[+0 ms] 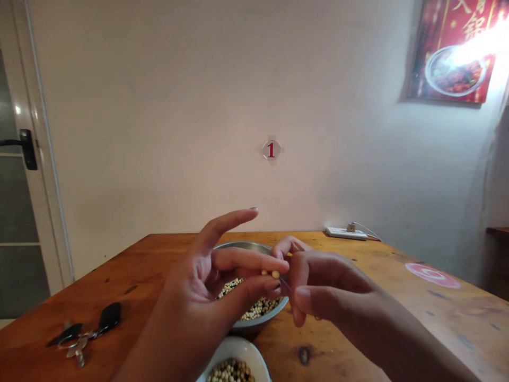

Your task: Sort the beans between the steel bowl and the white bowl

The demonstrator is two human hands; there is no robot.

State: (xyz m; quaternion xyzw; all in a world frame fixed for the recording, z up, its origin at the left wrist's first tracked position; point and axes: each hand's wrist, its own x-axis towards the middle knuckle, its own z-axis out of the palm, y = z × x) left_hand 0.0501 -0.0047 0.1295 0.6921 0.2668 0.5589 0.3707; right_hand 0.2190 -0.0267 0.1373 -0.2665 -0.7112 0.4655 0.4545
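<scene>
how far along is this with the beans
Done: a few beans seem strung on a thin purple strand. In hand: the left hand pinches those beans, the right hand the strand. Remaining: many beans in the steel bowl and white bowl.

This place seemed to be a small restaurant: a number plate (271,150) showing "1" was on the wall, near a food poster (449,53), above a wooden table (397,318).

car keys (88,330) lie on the table (119,281) (wooden).
</scene>
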